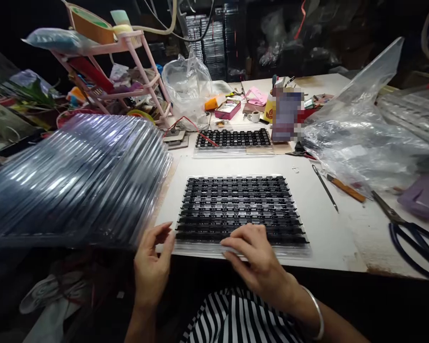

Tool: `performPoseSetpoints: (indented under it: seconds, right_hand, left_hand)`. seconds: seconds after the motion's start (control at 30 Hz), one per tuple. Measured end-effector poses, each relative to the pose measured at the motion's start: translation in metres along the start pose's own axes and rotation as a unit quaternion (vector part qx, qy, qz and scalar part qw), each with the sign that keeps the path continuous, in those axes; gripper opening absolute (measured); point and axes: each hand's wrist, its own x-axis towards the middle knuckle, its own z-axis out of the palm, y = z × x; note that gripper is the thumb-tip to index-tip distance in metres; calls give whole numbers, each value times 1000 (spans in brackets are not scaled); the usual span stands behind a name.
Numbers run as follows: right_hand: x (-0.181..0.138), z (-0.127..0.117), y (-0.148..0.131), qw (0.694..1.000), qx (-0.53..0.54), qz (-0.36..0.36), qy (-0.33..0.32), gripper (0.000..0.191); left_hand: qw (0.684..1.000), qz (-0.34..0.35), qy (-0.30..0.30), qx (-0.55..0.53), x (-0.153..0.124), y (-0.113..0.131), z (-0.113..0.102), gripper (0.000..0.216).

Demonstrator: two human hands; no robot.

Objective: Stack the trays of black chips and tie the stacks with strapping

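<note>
A clear plastic tray (303,250) lies flat on the white board in front of me, filled with rows of black slotted plastic parts (236,209). At its near left corner is my left hand (152,267), thumb and fingers apart, nothing visible between them. My right hand (259,257) hovers over or touches the front edge of the tray; which one I cannot tell. Its fingers are bent, with a gap between thumb and forefinger and nothing seen in it. Farther back sits a second clear tray (232,152) with similar black parts (232,138).
Left of the board leans a large stack of clear plastic trays (78,186). To the right lie scissors (396,221), a wooden-handled tool (346,188), a thin pointed tool (324,186) and clear plastic bags (364,147). A pink rack (143,71) stands at back left.
</note>
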Motion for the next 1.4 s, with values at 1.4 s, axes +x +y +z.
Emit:
performPoseSetpoints:
  seconds: [1.4]
  right_hand:
    - [-92, -90, 40, 701, 416, 516, 262, 42]
  left_hand:
    - [808, -429, -19, -403, 1, 11, -24, 32]
